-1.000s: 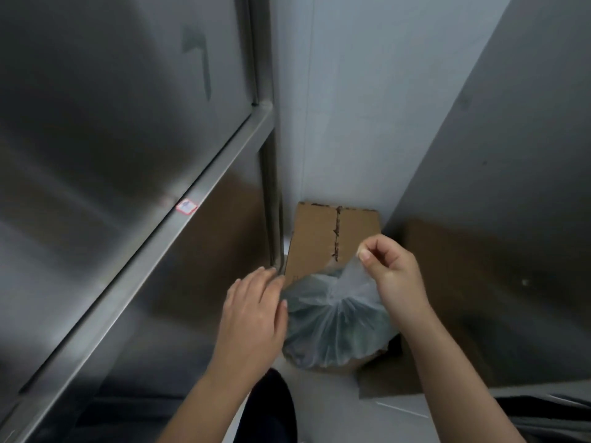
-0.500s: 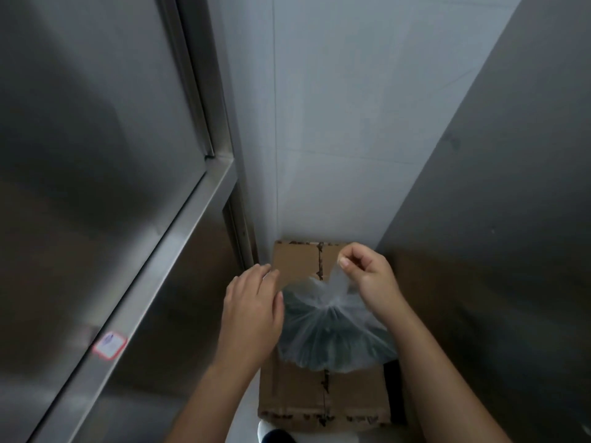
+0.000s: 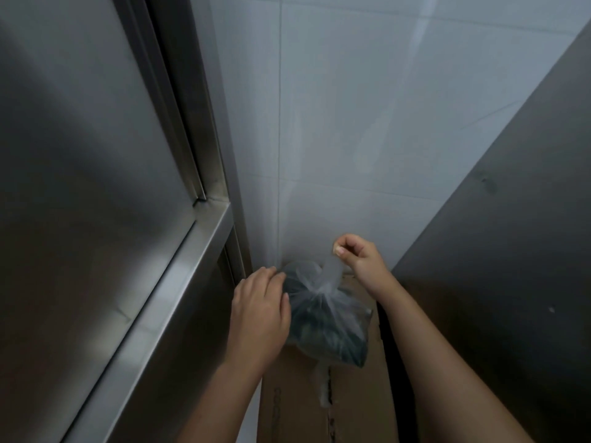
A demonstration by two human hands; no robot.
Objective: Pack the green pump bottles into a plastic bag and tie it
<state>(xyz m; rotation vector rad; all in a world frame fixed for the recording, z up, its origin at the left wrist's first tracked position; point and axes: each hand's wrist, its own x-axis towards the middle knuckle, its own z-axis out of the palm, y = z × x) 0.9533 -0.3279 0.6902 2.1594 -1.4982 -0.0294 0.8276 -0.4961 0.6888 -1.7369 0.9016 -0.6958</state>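
Pinches the drawn-up neck of the plastic bag (image 3: 323, 302) between thumb and forefinger of the clenched right hand (image 3: 361, 260). Lays the left hand (image 3: 259, 311) against the bag's left side, fingertips on the film; cannot tell whether pinching. Holds the green pump bottles (image 3: 323, 330) bunched inside, atop the cardboard box (image 3: 355, 401) by the tiled wall (image 3: 351, 123). Against half a second back: carries the right hand higher, neck stretched thinner.

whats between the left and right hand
The plastic bag of green bottles, on the cardboard box. The right hand pinches its twisted top; the left hand touches its side. Head view.
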